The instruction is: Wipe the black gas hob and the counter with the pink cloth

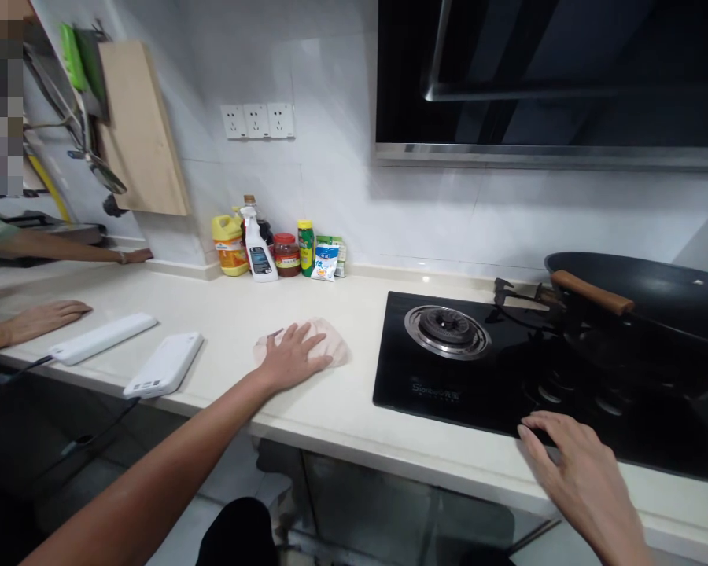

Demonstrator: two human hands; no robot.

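Observation:
My left hand (293, 358) lies flat with spread fingers on a pale pink cloth (335, 343), pressing it against the white countertop (307, 405). The cloth is partly hidden under the palm. To the right, my right hand (578, 464) rests at the counter's front edge, by the lower rim of the black gas stove (477, 409). Its fingers are loosely bent, with the thumb apart from them and nothing visible in it.
Two white power banks (164, 365) with cables lie on the counter's left, near another person's hand (50, 316). A spray bottle (260, 248) stands among several containers by the wall. A large wok (654, 295) sits on the stove beneath the range hood (554, 79).

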